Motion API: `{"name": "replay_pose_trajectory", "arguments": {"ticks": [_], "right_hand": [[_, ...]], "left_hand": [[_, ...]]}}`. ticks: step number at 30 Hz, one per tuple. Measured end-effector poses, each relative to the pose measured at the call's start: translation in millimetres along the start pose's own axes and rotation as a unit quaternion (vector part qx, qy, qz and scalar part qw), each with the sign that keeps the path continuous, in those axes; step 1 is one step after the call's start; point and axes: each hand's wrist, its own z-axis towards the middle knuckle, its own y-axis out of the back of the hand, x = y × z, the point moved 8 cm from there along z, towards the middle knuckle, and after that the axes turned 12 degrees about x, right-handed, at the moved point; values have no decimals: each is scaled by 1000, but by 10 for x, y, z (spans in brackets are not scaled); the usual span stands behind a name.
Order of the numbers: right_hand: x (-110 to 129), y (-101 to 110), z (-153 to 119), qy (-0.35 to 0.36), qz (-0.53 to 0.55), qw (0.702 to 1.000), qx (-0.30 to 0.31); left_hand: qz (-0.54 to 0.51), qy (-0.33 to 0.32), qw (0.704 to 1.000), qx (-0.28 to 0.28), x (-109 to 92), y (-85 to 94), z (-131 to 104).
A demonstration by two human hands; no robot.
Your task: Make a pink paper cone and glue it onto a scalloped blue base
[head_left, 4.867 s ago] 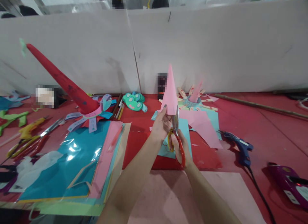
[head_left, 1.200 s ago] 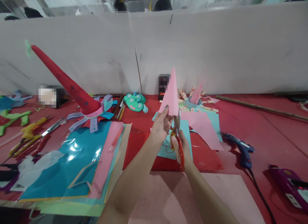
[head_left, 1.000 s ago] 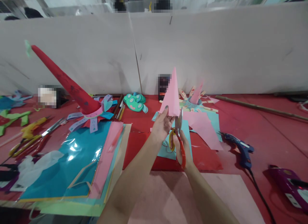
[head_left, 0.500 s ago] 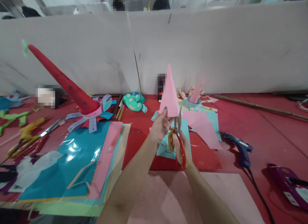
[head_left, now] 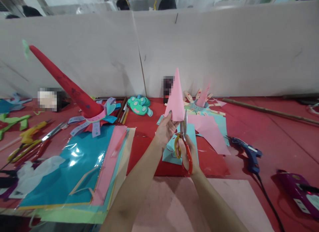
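Table [head_left: 286, 142] around the scissors [head_left: 183, 134]

Wall [head_left: 224, 52] behind, 12 o'clock; small hat [head_left: 202, 99], 1; stick [head_left: 264, 108], between 2 and 3; right glue gun [head_left: 250, 155], past 3; socket box [head_left: 296, 188], 4; left glue gun [head_left: 31, 132], 9; tall hat [head_left: 74, 94], 10.

From here, the red cone [head_left: 74, 94] blocks the left, while bare tabletop [head_left: 271, 135] leaves room between the stick [head_left: 269, 110] and the glue gun [head_left: 250, 155].
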Motion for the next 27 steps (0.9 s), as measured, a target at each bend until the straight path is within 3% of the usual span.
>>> {"name": "replay_pose_trajectory", "arguments": {"ticks": [27], "right_hand": [[120, -6, -29, -11, -36, 999, -17]], "left_hand": [[-5, 9, 1000, 22, 7, 17, 23]]}}
